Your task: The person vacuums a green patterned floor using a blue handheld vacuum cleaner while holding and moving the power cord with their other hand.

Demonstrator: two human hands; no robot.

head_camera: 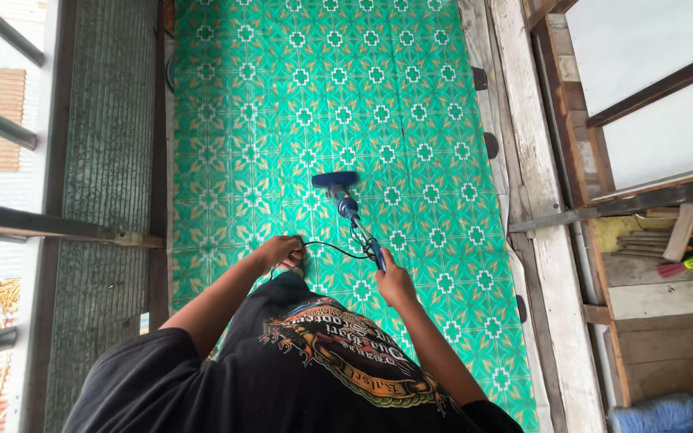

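Nearest to us, a black shirt with a printed design (314,361) fills the bottom of the head view, both bare arms reaching out from it. The right hand (393,279) is closed round the handle of a slim blue vacuum cleaner (345,200), its shaft slanting forward and its dark head flat on the green patterned floor mat (378,80), about mid-mat. The left hand (282,250) is curled round the thin black cord (332,248), which loops across to the handle; I can't quite tell how tightly those fingers pinch it. How much is covered? Hard to call: the mat looks alike everywhere, and the whole stretch ahead of the head lies open. To the right, weathered wooden planks (539,200) edge the mat, with a light blue broom (658,414) down in the corner. To the left, a grey ribbed panel (106,160) and a railing (42,226).
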